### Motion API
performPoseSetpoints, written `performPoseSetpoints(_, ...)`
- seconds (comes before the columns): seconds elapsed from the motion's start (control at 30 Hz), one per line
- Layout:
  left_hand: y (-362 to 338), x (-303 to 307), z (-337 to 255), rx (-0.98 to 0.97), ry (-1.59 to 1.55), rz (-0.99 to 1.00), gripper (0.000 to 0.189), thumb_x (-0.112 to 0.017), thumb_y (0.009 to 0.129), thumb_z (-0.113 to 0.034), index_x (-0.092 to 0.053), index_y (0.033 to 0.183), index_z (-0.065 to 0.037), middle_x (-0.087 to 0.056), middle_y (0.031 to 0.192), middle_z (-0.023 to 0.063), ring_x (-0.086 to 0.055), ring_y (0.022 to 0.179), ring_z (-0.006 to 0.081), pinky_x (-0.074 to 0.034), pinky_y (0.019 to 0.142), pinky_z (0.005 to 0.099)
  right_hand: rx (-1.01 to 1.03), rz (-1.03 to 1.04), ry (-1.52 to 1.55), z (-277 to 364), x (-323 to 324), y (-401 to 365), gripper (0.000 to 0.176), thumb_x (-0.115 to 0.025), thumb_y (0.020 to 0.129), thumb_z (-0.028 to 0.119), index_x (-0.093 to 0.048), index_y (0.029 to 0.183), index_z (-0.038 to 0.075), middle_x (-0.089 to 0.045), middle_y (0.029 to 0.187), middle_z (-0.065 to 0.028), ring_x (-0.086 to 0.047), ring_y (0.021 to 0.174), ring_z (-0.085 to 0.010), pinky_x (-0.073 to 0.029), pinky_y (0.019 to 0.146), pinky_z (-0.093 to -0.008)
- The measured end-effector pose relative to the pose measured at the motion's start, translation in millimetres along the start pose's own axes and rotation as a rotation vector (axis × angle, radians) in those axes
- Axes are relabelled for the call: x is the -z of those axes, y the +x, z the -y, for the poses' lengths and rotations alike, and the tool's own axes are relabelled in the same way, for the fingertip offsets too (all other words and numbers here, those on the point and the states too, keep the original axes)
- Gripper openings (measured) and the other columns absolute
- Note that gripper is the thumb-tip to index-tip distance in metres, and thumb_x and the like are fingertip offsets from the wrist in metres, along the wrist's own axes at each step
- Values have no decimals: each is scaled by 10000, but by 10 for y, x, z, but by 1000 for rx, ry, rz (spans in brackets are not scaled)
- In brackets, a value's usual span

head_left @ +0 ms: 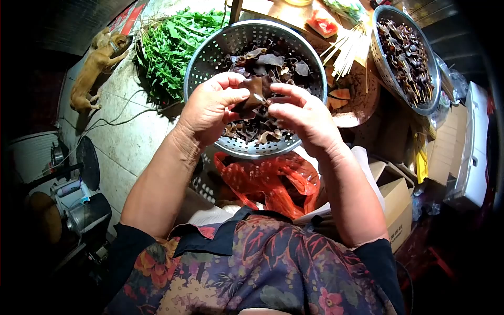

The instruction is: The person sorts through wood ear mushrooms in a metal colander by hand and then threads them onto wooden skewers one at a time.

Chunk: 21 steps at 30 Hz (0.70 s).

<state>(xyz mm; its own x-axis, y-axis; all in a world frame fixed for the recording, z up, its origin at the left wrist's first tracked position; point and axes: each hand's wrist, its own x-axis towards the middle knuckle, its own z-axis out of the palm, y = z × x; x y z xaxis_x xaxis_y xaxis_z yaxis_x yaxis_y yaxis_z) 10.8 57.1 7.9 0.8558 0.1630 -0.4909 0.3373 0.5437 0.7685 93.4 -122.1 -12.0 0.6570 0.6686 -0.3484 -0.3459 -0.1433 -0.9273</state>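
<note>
Over a perforated steel colander (195,68), both hands are raised close together. My left hand (212,107) pinches a dark brown wood ear mushroom (255,88) between thumb and fingers. On the other side, my right hand (304,113) has its thumb and fingertips closed at the edge of the same piece. A small pale spot shows on the mushroom between the hands; what it is I cannot make out. Loose wood ear mushrooms (270,60) fill much of the colander below.
A second colander (375,44) at the right holds skewered mushrooms (404,58). Bare bamboo skewers (345,52) lie beside a round tray (362,105). Leafy greens (176,42) and a dog (89,79) are on the tiled floor at left. A red plastic bag (268,178) lies below the colander.
</note>
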Motion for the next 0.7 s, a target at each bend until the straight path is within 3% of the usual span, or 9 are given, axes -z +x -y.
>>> performPoseSetpoints(0.07,-11,-6,44,-13,-47,48,128,-548,835,-8,-534,955,-48,-596,900,52,-608,788,138,-543,674,295,-255,7,424,77,-10,-43,413,-647,788,180,-542,1149,9,-619,883,-49,-588,768,-118,-458,656,-237)
performPoseSetpoints(0.13,-37,-32,53,0,-78,70,157,-545,808,23,-533,946,-49,-591,884,49,-601,800,137,-533,691,286,-266,5,447,89,-13,-67,376,-626,795,168,-558,1133,18,-615,858,-31,-578,755,-97,-430,637,-217)
performPoseSetpoints(0.23,-26,-48,112,-38,1,109,263,-529,745,72,-523,983,-41,-584,910,46,-578,768,116,-484,668,222,-278,210,534,17,55,-16,288,-625,793,113,-588,1057,4,-615,842,-39,-584,756,-106,-457,635,-225)
performPoseSetpoints(0.4,-54,-69,119,31,128,96,343,-519,725,44,-531,1062,-15,-593,938,66,-585,811,138,-498,700,273,-216,29,494,76,39,-66,302,-640,762,-14,-569,1056,-14,-617,873,-59,-584,760,-112,-486,698,-239)
performPoseSetpoints(0.5,-80,-122,119,206,52,125,256,-589,810,-55,-562,1063,-31,-619,946,56,-612,824,154,-506,752,285,-57,25,390,70,35,-57,387,-622,764,-31,-519,1137,-23,-612,876,-68,-587,762,-114,-479,724,-232)
performPoseSetpoints(0.7,-39,-149,169,66,109,41,189,-589,848,-77,-587,1028,-20,-628,943,53,-619,825,137,-510,731,259,-123,-8,426,147,52,-106,371,-592,779,-37,-530,1144,-22,-616,894,-69,-577,723,-104,-476,646,-201)
